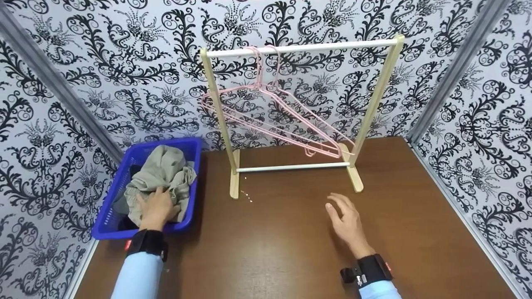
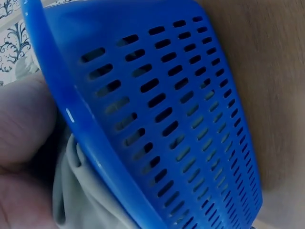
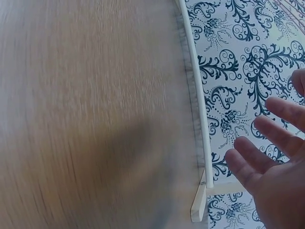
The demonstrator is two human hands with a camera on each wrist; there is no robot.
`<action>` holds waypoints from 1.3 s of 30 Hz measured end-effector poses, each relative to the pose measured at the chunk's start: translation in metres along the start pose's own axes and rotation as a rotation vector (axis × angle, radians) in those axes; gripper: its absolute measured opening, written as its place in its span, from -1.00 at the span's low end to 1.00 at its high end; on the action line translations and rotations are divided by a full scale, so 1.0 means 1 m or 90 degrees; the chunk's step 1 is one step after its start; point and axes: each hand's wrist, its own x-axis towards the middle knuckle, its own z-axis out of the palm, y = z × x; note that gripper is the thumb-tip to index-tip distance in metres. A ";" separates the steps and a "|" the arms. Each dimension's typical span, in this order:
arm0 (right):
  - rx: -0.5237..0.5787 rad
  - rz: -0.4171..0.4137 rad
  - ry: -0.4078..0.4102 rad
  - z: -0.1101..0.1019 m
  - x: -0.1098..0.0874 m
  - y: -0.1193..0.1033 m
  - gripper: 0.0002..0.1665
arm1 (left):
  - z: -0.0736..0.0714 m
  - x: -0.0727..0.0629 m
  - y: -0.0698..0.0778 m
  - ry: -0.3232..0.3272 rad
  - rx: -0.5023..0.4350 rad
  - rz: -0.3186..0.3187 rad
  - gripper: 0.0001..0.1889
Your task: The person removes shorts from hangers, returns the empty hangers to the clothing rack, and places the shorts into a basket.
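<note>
Inside the blue plastic basket (image 1: 194,166), at the left in the head view, lies a heap of cloth with a grey-green garment (image 1: 160,166) on top. My left hand (image 1: 158,209) rests on this garment with its fingers spread; some fingertips are hidden in the folds. The left wrist view shows the basket's slotted side (image 2: 162,100) close by, with grey-green cloth below the hand. My right hand (image 1: 346,220) hovers over the table in front of the rack, its fingers loosely extended and holding nothing. Those fingers (image 3: 257,155) also appear in the right wrist view.
A rack with wooden posts and a white top bar (image 1: 332,47) stands at the back of the brown table (image 1: 266,232). Several pink hangers (image 1: 291,110) hang toward its left end. Patterned walls (image 1: 494,137) enclose the table at the back and sides.
</note>
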 end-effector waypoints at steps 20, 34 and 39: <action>-0.013 -0.004 -0.015 -0.026 0.012 0.001 -0.71 | 0.001 -0.009 0.025 0.145 -0.157 0.033 -0.16; -0.092 -0.084 -0.010 -0.064 0.048 -0.010 -0.57 | -0.024 -0.040 0.096 0.298 -0.202 0.122 -0.24; -0.110 -0.116 0.016 -0.070 0.060 -0.013 -0.52 | -0.024 -0.037 0.119 0.313 -0.197 0.163 -0.19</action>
